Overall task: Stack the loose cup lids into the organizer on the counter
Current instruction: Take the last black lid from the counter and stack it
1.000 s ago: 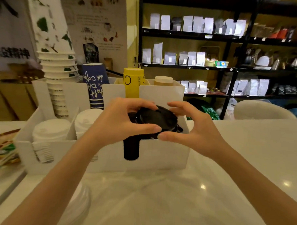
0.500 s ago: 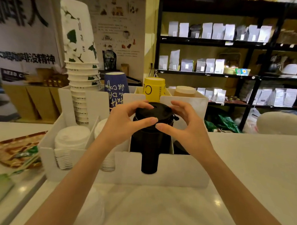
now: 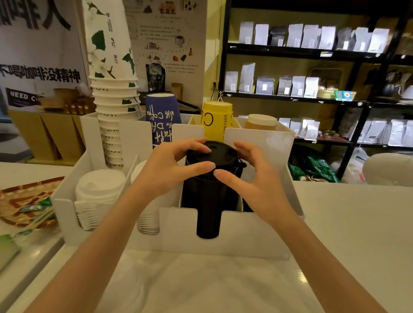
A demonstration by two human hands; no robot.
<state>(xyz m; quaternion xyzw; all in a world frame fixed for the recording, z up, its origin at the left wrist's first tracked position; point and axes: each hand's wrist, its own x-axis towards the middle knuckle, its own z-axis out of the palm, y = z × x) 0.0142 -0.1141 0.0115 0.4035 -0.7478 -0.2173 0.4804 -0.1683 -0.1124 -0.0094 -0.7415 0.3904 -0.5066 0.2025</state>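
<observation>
A white organizer (image 3: 256,236) stands on the counter with several compartments. In its middle front slot rises a tall stack of black lids (image 3: 209,203). My left hand (image 3: 167,171) and my right hand (image 3: 254,182) grip the top black lid (image 3: 218,154) from both sides, thumbs at its near rim, fingers over its far rim. It sits level on the stack. Two stacks of white lids (image 3: 97,189) fill the front left slots, the second partly hidden by my left arm.
Paper cup stacks stand in the back slots: white with green print (image 3: 111,100), blue (image 3: 163,116), yellow (image 3: 216,120), tan (image 3: 261,122). A woven tray (image 3: 16,200) with packets lies left. A blurred white lid (image 3: 126,292) lies under my left forearm. Shelves with bags stand behind.
The black lid in both hands was tilted above the slot one second ago; it now sits flat on the black stack. The view has shifted closer and rightward of the organizer.
</observation>
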